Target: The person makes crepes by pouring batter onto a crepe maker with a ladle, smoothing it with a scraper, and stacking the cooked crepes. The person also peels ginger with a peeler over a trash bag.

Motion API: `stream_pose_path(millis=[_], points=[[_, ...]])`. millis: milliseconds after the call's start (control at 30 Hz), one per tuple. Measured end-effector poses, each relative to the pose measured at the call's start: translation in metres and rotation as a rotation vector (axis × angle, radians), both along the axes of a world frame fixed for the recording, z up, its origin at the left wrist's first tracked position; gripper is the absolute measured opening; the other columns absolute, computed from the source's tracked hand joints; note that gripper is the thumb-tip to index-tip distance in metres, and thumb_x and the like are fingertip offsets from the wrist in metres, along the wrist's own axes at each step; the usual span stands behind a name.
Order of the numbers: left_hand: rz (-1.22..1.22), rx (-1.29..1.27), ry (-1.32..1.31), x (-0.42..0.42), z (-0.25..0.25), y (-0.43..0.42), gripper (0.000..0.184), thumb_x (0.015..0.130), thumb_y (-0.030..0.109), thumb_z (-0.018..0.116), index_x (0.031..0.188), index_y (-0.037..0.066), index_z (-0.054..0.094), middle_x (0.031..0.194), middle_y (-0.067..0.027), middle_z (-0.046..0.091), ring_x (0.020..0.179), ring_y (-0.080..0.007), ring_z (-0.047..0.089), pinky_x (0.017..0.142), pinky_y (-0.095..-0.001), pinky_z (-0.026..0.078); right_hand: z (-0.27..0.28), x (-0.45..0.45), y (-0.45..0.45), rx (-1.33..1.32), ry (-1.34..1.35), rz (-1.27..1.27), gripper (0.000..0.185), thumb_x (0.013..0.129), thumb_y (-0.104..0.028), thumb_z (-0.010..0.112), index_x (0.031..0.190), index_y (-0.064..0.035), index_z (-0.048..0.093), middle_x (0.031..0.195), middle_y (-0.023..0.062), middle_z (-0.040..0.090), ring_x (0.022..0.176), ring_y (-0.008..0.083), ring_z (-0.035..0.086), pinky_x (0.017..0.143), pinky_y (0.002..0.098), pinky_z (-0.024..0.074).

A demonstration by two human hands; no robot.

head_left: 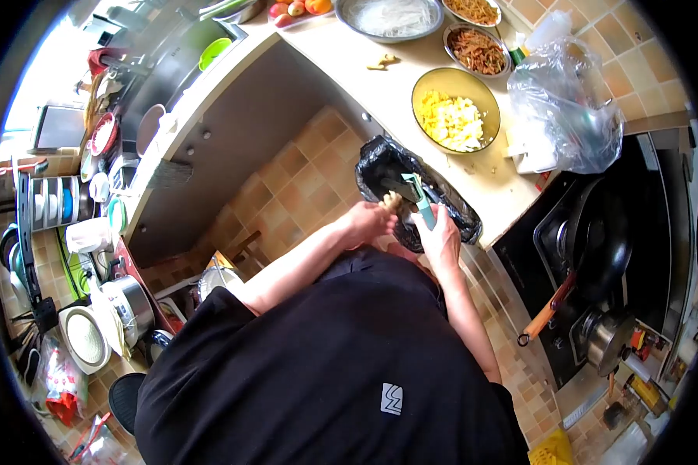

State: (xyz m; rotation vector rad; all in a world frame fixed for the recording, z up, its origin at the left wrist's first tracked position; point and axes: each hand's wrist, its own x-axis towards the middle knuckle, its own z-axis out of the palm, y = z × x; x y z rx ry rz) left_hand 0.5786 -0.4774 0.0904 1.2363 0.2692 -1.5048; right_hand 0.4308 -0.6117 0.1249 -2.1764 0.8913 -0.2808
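Observation:
My left hand (370, 222) is closed around a knobbly, pale piece of ginger (391, 202), which sticks out past the fingers. In my right hand (440, 239) is a light green peeler (423, 208), gripped by its handle with the head pointing away from me. The peeler's head is close to the ginger; whether they touch, I cannot tell. Both hands are over a bin lined with a black plastic bag (374, 159), which stands against the counter front. More small ginger pieces (381, 62) lie on the counter.
On the counter (349, 43) stand a bowl of chopped yellow and white food (457, 116), dishes of brown shreds (477, 51), a bowl of clear noodles (392, 15) and a plastic bag (566, 101). A wok (597, 248) with its handle jutting out sits on the stove at right.

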Motion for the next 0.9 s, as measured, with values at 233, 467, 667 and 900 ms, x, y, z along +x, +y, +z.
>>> stream_pose_path(millis=[233, 467, 667, 900], points=[[-0.081, -0.035, 0.001, 0.002, 0.010, -0.001, 0.022, 0.100, 0.018, 0.044, 0.109, 0.002, 0.056, 0.083, -0.0027, 0.061, 0.065, -0.0089, 0.051, 0.056, -0.0210, 0.044, -0.028, -0.032, 0.004, 0.477, 0.116, -0.046, 0.035, 0.099, -0.038, 0.048, 0.098, -0.0037, 0.056, 0.070, 0.0078, 0.058, 0.062, 0.0198, 0.059, 0.058, 0.0362, 0.0460], [-0.157, -0.089, -0.010, -0.001, 0.008, 0.006, 0.023, 0.102, 0.025, 0.044, 0.104, 0.004, 0.055, 0.075, 0.0034, 0.049, 0.057, -0.0043, 0.038, 0.047, -0.0199, 0.033, -0.008, -0.019, 0.028, 0.204, 0.180, 0.170, 0.026, 0.099, -0.030, 0.046, 0.101, -0.0047, 0.049, 0.078, 0.0243, 0.063, 0.076, 0.0443, 0.063, 0.064, 0.0518, 0.0479], [-0.082, -0.134, 0.058, -0.004, 0.019, 0.012, 0.025, 0.103, 0.023, 0.045, 0.108, 0.001, 0.055, 0.073, 0.0043, 0.040, 0.054, -0.0035, 0.031, 0.043, -0.0197, 0.026, -0.015, -0.013, 0.021, 0.062, 0.221, 0.125, 0.028, 0.099, -0.029, 0.046, 0.101, -0.0021, 0.050, 0.077, 0.0241, 0.064, 0.073, 0.0429, 0.063, 0.063, 0.0504, 0.0488], [-0.257, -0.003, -0.253, 0.000, -0.009, 0.020, 0.027, 0.102, 0.023, 0.045, 0.103, 0.000, 0.058, 0.072, 0.0013, 0.047, 0.056, -0.0060, 0.040, 0.047, -0.0220, 0.034, -0.023, -0.016, 0.009, 0.145, 0.256, 0.031, 0.035, 0.100, -0.033, 0.043, 0.097, 0.0001, 0.052, 0.078, 0.0274, 0.063, 0.074, 0.0444, 0.064, 0.065, 0.0529, 0.0482]])
